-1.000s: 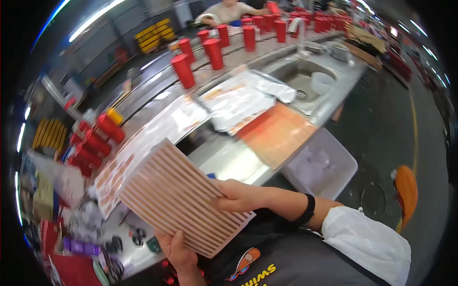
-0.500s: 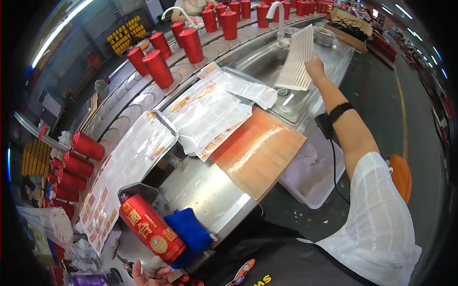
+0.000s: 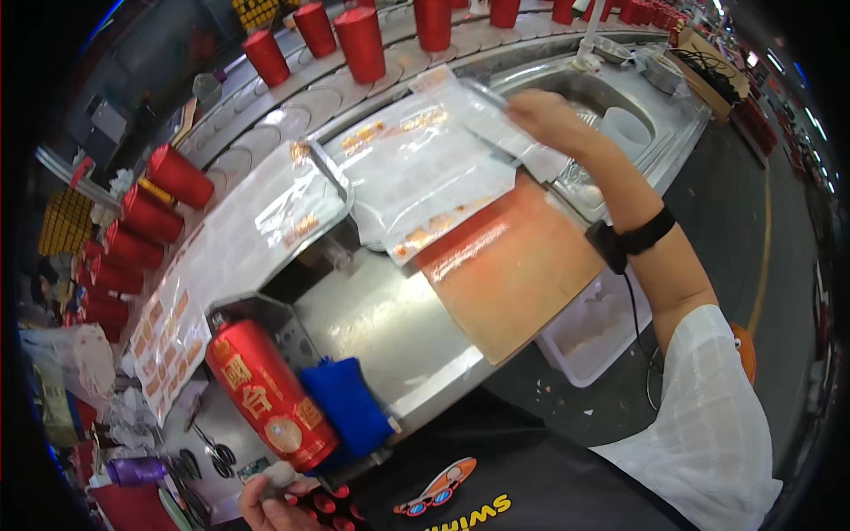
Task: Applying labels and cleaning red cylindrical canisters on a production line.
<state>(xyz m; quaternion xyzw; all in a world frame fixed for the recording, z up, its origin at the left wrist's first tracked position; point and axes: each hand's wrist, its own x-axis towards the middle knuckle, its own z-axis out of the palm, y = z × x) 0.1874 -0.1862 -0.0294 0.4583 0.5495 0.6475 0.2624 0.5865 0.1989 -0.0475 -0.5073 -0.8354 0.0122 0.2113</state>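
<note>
My right hand (image 3: pixel 551 119) reaches out over the near edge of the sink (image 3: pixel 509 81), beside pale sheets of stickers (image 3: pixel 425 168). Its fingers are smeared by motion, so what they hold, if anything, does not show. Low in the view, my left hand (image 3: pixel 270 503) is curled by the lower end of a red bottle (image 3: pixel 270 389), a whitish cover on one finger. Whatever is inside that curl is hidden. The bottle, with gold lettering, lies slanted in a metal holder (image 3: pixel 266 311). Against its side rests a blue cloth (image 3: pixel 347 403).
An orange-pink board (image 3: pixel 513 265) lies on the steel bench (image 3: pixel 390 327). Red canisters (image 3: pixel 359 46) stand along the curved conveyor (image 3: pixel 301 111). A white tub (image 3: pixel 625 131) sits in the sink, a white bin (image 3: pixel 580 345) below the bench. Scissors (image 3: pixel 212 451) lie left of my left hand.
My right hand has moved left from over the sink toward the sticker sheets. The ribbed white sheet it held no longer shows. The view has shifted; my left hand stays by the bottle.
</note>
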